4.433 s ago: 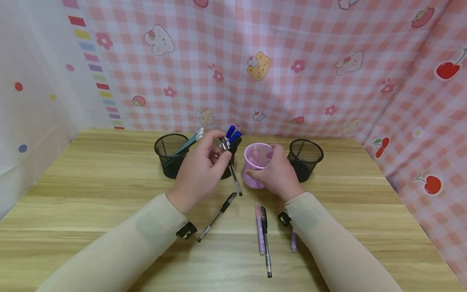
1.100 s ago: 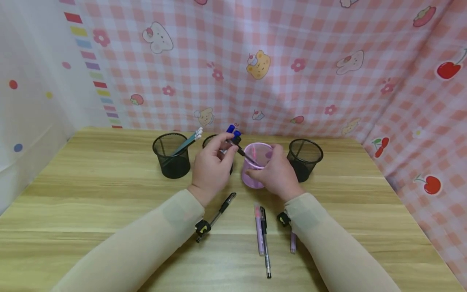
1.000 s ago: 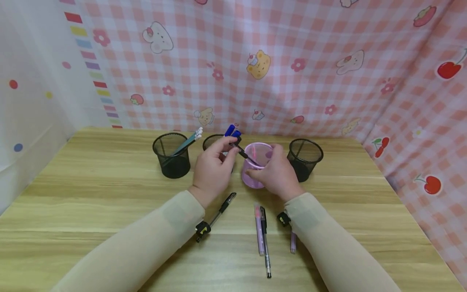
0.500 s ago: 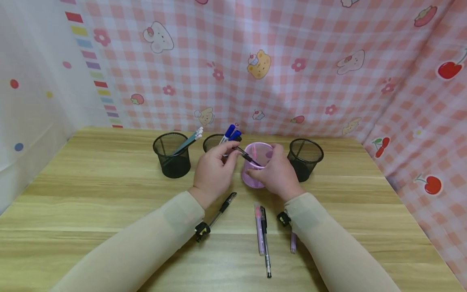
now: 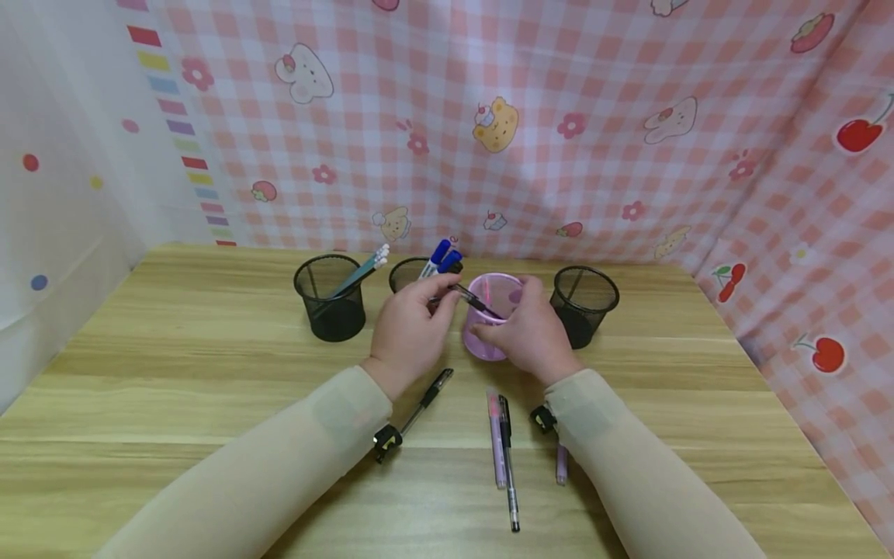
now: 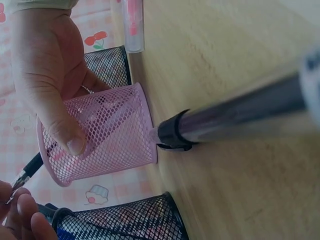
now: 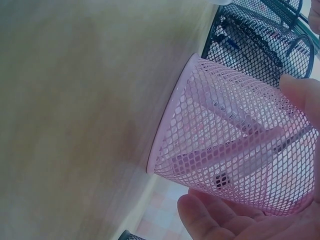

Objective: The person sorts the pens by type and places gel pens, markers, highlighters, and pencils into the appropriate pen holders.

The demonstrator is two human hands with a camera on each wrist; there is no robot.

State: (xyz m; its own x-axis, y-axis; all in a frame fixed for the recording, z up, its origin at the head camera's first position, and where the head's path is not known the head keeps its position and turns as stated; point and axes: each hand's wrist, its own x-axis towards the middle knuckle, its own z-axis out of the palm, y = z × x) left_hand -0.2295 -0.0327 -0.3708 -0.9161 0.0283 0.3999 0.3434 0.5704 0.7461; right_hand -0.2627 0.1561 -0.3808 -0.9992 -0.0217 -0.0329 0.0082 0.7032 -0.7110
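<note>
Nearest, a black capped pen [image 5: 417,410] and a pink and a black pen side by side [image 5: 503,450] are lying loose on the wooden table [image 5: 140,404]. Beyond them, the left hand [image 5: 408,330] is pinching a slim black pen [image 5: 475,301], its long axis slanting toward four o'clock, tip dipping into the pink mesh cup [image 5: 489,314] just to its right. The right hand [image 5: 531,334] is wrapping around that cup from five o'clock. Black mesh cups [image 5: 328,299] are standing farther back.
</note>
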